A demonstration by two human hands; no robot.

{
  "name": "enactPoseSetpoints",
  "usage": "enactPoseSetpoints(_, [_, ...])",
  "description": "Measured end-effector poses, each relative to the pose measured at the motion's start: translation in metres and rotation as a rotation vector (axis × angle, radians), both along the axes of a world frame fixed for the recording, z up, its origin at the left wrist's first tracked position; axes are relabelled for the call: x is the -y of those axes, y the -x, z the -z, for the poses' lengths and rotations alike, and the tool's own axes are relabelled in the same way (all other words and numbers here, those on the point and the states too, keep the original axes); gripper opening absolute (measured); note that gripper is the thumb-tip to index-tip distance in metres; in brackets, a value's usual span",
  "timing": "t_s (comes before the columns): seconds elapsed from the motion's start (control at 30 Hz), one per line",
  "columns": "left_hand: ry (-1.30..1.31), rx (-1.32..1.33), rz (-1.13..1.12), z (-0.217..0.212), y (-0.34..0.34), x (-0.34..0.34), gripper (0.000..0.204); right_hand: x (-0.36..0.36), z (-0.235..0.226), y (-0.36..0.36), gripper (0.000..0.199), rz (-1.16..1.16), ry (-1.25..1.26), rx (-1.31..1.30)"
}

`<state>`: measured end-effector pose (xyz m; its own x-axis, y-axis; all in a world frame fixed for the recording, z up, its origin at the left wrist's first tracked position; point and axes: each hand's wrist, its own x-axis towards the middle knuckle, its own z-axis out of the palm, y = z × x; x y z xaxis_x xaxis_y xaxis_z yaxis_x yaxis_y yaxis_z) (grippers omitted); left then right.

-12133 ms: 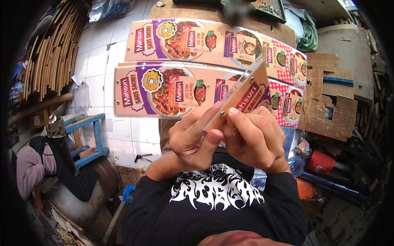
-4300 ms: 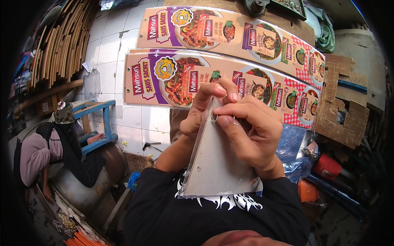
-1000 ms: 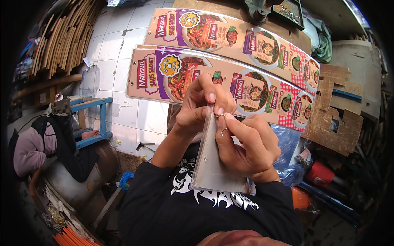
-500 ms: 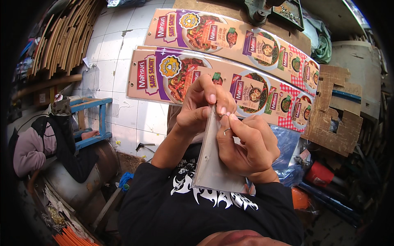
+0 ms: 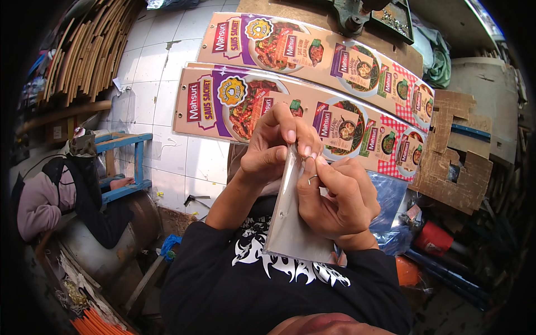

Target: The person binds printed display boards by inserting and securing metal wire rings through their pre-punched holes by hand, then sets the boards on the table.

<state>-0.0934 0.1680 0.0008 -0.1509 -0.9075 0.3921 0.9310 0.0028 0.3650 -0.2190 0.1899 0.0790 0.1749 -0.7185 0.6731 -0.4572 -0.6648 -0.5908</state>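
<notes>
My left hand (image 5: 273, 148) pinches the top end of a long glossy strip (image 5: 290, 223), which I hold edge-on with its grey back toward me. My right hand (image 5: 335, 195) grips the same strip from the right and holds a small metal wire hook (image 5: 309, 167) against its upper edge. The strip hangs down over my black printed shirt (image 5: 279, 273). Two long printed food-picture display strips (image 5: 223, 103) lie on the white tiled floor beyond my hands.
Another person (image 5: 50, 190) sits at the left by a blue wooden stool (image 5: 125, 162). Stacked cardboard sheets (image 5: 84, 50) lean at the upper left. A cut cardboard piece (image 5: 458, 151), a red bottle (image 5: 432, 240) and clutter fill the right. Orange sticks (image 5: 97, 324) lie at the lower left.
Over twelve seconds the strip turned from printed side up to edge-on with its back facing me. In the last second my hands barely moved; my fingers shifted slightly at the strip's top.
</notes>
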Motion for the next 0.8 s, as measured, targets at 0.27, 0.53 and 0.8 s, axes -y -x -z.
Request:
enactPoseSetpoints(0.27, [0.052, -0.112, 0.015, 0.003, 0.000, 0.001, 0.024, 0.012, 0.008, 0.006, 0.024, -0.180, -0.114, 0.273])
enactPoseSetpoints(0.53, [0.071, -0.160, 0.122, 0.022, -0.012, 0.004, 0.019, 0.040, 0.009, 0.064, 0.012, 0.047, -0.180, 0.513])
enactPoseSetpoints(0.8, [-0.454, 0.164, -0.353, 0.022, -0.013, -0.006, 0.012, 0.053, 0.022, 0.177, 0.015, 0.202, -0.683, 0.209])
